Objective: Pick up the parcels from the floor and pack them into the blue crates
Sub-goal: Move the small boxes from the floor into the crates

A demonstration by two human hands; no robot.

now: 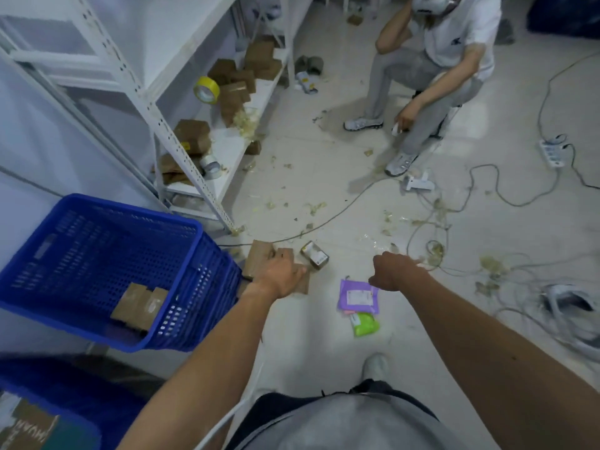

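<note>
The left hand (pixel 281 273) lies on top of a cluster of brown parcels (pixel 259 254) on the floor. Its fingers reach over their far side, out of sight, so I cannot tell whether it is clamped on them or only resting. The right hand (pixel 394 271) is well apart from it at 3 o'clock, with fingers hanging loosely bent and nothing in them.

The likeliest slip is at the left hand. Several parcels sit under one palm, and if only the top one is caught, the others may slide off or drop on the way over. The blue crate (pixel 207 254) stands just beside them at 9 o'clock. Its near wall has to be cleared, and a low swing could knock the load against the rim. Two brown parcels already lie inside (pixel 139 306).

A small labelled box (pixel 314 254) at 1 o'clock of the left hand could be nudged away by the wrist. Below the right hand, at 7 o'clock, lies a flat purple mailer (pixel 357 297), with a green packet (pixel 367 324) at 6 o'clock beyond it. Both look thin and may be hard to pinch off smooth tile. The person's shoe (pixel 376 365) is near enough to tread on the green packet.

A cable (pixel 328 220) runs along the floor at 12 o'clock, and it could be snagged.
</note>
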